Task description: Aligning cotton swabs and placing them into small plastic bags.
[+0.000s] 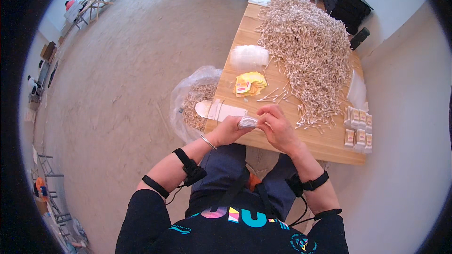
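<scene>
Close to the table's near edge, my left hand point(227, 131) is closed round a small clear plastic packet point(247, 122). What fills the packet is too small to make out. The fingers of my right hand point(278, 130) pinch the packet's right end. Just beyond my left hand a white strip point(230, 111) lies at the table's left edge. Farther off are a heap of yellow printed cards point(249, 83) and a stack of clear plastic bags point(249, 58). Several loose cotton swabs point(278, 95) lie scattered beyond my right hand.
A big pile of cotton swabs point(306, 42) covers the far right of the wooden table point(325, 148). Filled packets point(359, 131) stand in rows at the right edge. Left of the table sits a large clear bag point(178, 101) of swabs. A black crate point(346, 2) stands at the back.
</scene>
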### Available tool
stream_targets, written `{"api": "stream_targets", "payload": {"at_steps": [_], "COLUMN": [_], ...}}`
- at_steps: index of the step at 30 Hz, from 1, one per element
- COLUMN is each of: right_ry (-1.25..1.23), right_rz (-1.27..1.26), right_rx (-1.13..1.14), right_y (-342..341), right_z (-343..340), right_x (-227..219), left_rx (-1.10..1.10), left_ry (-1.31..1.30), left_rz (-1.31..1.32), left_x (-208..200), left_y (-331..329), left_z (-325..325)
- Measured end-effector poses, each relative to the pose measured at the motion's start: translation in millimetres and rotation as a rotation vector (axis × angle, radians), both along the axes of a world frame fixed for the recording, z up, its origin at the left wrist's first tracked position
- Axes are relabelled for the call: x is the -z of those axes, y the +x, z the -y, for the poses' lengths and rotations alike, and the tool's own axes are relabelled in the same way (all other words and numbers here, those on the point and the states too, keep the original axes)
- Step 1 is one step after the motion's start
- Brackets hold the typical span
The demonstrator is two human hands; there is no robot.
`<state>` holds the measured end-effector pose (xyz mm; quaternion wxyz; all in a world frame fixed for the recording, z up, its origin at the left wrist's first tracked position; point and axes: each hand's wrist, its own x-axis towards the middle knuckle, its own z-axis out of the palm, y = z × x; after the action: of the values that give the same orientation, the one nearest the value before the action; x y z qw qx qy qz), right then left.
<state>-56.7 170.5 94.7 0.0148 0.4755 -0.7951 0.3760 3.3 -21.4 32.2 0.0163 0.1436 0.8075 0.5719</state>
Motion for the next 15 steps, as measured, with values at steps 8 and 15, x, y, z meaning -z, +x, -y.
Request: {"api": "stream_targets", "payload": {"at_steps": [8,15], "right_ry": [-0.105,-0.196], "right_rz": [0.400,0.539], "right_rx": [0.042,0.254], "right_y": [-7,-9], "right_z": [-8,-13], "right_x": [23,54], "left_rx": [0.055,-0.224], "left_ry": [0.034,0.372], "left_rz": [0.162,0.048], "left_x": [15,26], "left_y": [-11,-24], "left_z": [-13,-30]}}
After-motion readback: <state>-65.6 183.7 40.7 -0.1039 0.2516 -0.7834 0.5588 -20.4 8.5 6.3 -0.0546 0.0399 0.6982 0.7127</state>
